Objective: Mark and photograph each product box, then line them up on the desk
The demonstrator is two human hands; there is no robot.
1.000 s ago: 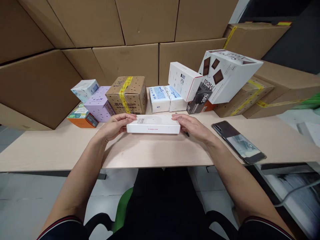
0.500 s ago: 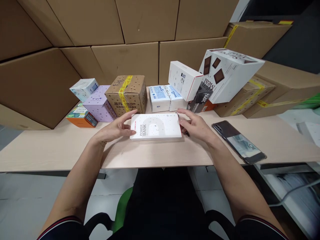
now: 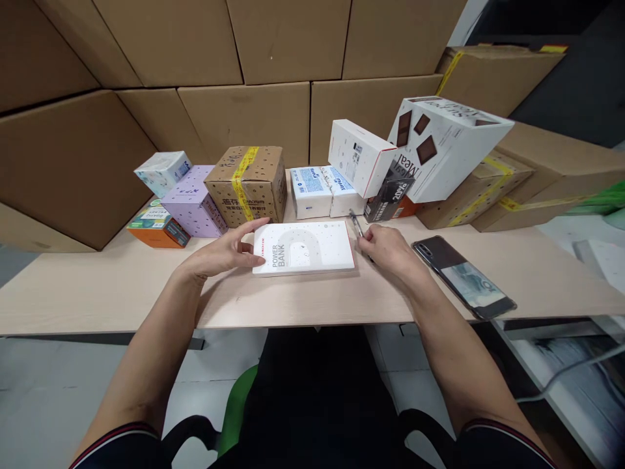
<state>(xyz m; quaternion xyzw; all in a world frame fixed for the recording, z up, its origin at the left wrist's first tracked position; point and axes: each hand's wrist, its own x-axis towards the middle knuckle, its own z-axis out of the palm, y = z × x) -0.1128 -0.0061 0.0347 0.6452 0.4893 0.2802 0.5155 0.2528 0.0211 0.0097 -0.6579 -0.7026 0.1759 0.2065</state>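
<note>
A white power bank box (image 3: 312, 246) lies flat on the pale wooden table (image 3: 283, 303), its printed face up. My left hand (image 3: 233, 251) grips the box's left end, thumb on the top face near the front corner and fingers at the back edge. Just off the box's right end, my right hand (image 3: 388, 249) is closed around a slim pen (image 3: 355, 223). The pen's upper end sticks out from the fingers toward the back; its lower part is mostly hidden under the hand.
A phone (image 3: 463, 277) with a banknote-like slip lies right of my right hand. Behind stand a brown taped box (image 3: 249, 185), a lilac box (image 3: 195, 202), white-blue tissue packs (image 3: 325, 191), a leaning white box (image 3: 362, 156) and a large tilted Meal box (image 3: 446, 146). Cardboard boxes (image 3: 244, 124) wall the back.
My right hand has let go of the box's right end and moved slightly right, and now holds the pen. My left hand stays on the box.
</note>
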